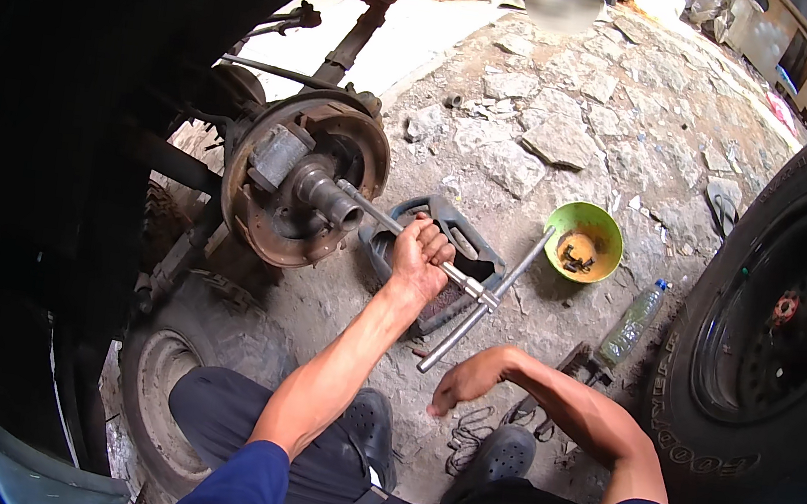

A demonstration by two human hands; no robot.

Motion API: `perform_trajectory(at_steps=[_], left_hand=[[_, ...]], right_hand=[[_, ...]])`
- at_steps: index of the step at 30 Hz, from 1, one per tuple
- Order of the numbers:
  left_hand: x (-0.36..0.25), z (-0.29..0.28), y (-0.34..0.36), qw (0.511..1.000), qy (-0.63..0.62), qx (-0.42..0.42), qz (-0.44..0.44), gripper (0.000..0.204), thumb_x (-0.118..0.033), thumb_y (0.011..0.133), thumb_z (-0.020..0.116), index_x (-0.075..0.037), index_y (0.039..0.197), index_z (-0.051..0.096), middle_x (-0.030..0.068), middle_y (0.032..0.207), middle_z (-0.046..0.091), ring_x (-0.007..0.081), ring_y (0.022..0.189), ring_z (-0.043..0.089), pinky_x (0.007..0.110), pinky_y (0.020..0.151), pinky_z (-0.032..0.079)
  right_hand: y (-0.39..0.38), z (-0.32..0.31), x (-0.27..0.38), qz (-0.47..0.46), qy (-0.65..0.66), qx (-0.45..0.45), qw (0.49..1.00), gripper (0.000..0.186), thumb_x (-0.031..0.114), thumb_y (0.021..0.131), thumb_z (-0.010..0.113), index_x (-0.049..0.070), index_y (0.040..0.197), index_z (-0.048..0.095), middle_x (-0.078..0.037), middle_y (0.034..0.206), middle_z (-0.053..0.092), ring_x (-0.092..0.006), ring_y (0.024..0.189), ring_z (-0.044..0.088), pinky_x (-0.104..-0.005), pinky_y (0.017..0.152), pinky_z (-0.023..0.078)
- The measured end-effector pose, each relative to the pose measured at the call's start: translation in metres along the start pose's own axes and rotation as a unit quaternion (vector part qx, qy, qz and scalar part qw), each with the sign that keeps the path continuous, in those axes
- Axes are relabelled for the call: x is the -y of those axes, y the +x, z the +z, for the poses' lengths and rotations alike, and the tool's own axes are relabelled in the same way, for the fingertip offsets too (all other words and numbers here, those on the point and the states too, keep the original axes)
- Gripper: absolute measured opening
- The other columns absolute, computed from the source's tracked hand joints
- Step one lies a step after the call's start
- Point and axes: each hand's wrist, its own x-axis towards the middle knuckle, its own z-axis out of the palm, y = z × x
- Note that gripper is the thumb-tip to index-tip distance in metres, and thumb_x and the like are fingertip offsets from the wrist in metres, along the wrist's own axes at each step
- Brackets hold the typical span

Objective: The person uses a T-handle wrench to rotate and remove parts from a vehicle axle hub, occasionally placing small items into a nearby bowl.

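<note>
In the head view, the left hand (423,259) has its fingers wrapped around the silvery metal T-shaped wrench (461,278), whose shaft runs out both sides of the fist, one end toward the round, rust-brown metal brake assembly (316,186). The right hand (470,379) hangs with fingers loosely extended, just beside the crossbar's lower end.

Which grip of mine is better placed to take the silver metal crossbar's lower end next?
Right, I'd judge: your right grip looks empty and hangs near that end of the silver metal crossbar, while your left grip is closed around the long silver metal shaft.
</note>
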Motion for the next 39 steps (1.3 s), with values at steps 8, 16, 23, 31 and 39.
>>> perform_trajectory(at_steps=[8,16,23,31,39], left_hand=[[0.002,-0.001,0.001,1.000,0.019,0.017,0.008,0.010,-0.009,0.091,0.047,-0.016,0.084,0.050,-0.0078,0.052,0.023,0.0052,0.040,0.018,0.022,0.039,0.018],[0.002,0.000,0.000,1.000,0.000,-0.004,0.003,0.011,-0.008,0.092,0.045,-0.015,0.085,0.049,-0.0071,0.052,0.025,0.0058,0.040,0.020,0.021,0.038,0.021],[-0.002,0.010,0.000,1.000,-0.006,0.000,-0.013,0.008,-0.006,0.089,0.046,-0.012,0.085,0.049,-0.0066,0.049,0.027,0.0058,0.037,0.024,0.021,0.037,0.024],[0.002,-0.001,0.000,1.000,0.001,-0.010,-0.012,0.010,-0.007,0.090,0.044,-0.013,0.083,0.048,-0.0068,0.048,0.026,0.0058,0.037,0.023,0.021,0.036,0.022],[0.002,0.001,0.004,0.999,0.016,-0.033,0.013,0.012,-0.008,0.089,0.043,-0.013,0.079,0.046,-0.0065,0.048,0.025,0.0067,0.037,0.022,0.022,0.035,0.022]], right_hand=[[-0.056,-0.042,-0.115,-0.363,0.631,-0.523,0.444,0.066,0.042,0.095,0.030,-0.010,0.135,0.028,-0.027,0.124,0.052,-0.0342,0.110,0.058,-0.0433,0.085,0.055],[-0.146,-0.067,0.008,-0.540,0.434,-0.579,0.430,0.070,0.056,0.097,0.022,-0.006,0.115,0.050,-0.018,0.096,0.059,-0.0259,0.089,0.059,-0.0393,0.076,0.050],[-0.054,0.038,0.146,-0.134,-0.117,-0.308,0.935,0.036,0.030,0.094,0.044,0.003,0.115,0.058,-0.016,0.102,0.066,-0.0382,0.085,0.063,-0.0448,0.081,0.048],[0.008,-0.038,-0.101,0.005,0.024,-0.697,0.717,0.074,0.020,0.094,0.047,0.002,0.147,-0.002,-0.026,0.151,0.015,-0.0348,0.133,0.034,-0.0371,0.107,0.032],[-0.165,-0.054,0.020,-0.507,0.294,-0.587,0.558,0.049,0.024,0.096,0.033,-0.005,0.137,0.034,-0.019,0.133,0.048,-0.0310,0.113,0.055,-0.0435,0.097,0.045]])
